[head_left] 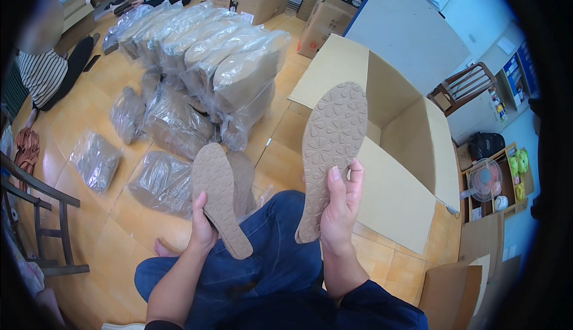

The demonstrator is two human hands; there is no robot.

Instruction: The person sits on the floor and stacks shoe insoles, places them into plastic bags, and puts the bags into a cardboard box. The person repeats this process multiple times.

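My left hand (203,229) is closed on a tan shoe sole (215,183) with a raised, pebble-like pattern, the thumb lying along its edge. A second layer shows under it at the heel end. In my right hand (341,216) a larger-looking tan shoe sole (335,127) stands nearly upright, its face stamped with a flower pattern and turned toward me. My thumb presses on that face while the fingers curl behind. Another layer peeks out at its heel. Both soles are held apart, above my jeans-covered legs (239,276).
Ahead, see-through bags of tan soles (239,73) are stacked on the tiled floor, with loose bags (98,161) nearer. A large open carton (394,192) stands right. A dark wooden chair (57,231) is at left. Two other people sit farther back, one in a striped top (43,76).
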